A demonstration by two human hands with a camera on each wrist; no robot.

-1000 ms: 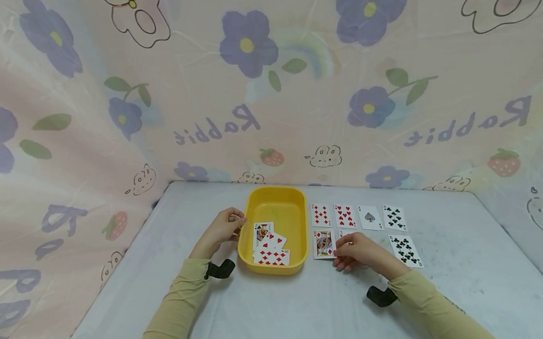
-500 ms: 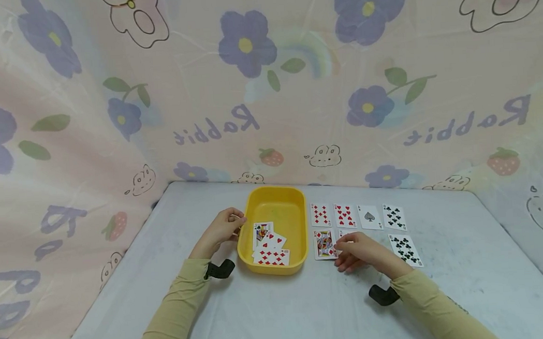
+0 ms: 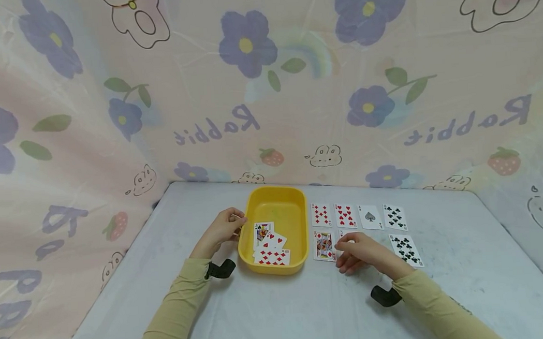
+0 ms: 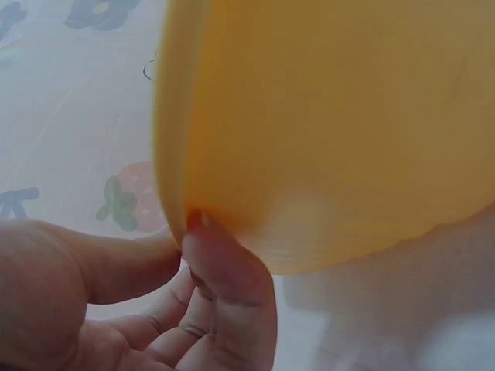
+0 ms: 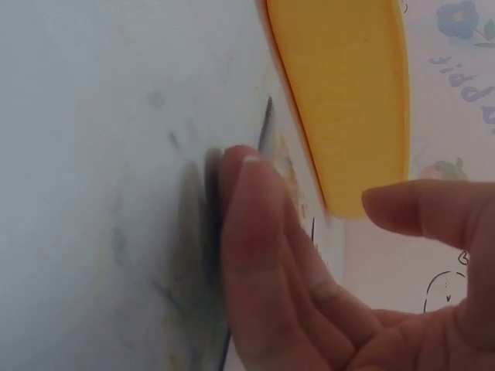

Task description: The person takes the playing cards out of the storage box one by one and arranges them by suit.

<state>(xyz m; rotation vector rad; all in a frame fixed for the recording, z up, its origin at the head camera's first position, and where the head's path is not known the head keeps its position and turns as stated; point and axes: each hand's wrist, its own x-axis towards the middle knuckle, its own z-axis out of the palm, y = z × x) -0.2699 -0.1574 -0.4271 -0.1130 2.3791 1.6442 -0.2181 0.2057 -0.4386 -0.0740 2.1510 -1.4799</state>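
The flat red-and-white paper king card (image 3: 323, 245) lies long way near to far, just left of the loose-fingered right hand (image 3: 364, 252); the left hand (image 3: 218, 233) pinches the yellow plastic tray (image 3: 293, 215).

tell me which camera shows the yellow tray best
Head: the yellow tray shows nearly whole, with playing cards inside. The left wrist view shows part of it, pinched by the left hand; the right wrist view, part of its side.

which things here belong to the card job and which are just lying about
Seems part of the job:
yellow tray, pinched by the left hand
cards in the tray
cards beside the tray, right hand at a face card

Seems just surroundings:
white table
patterned backdrop
black wrist pieces
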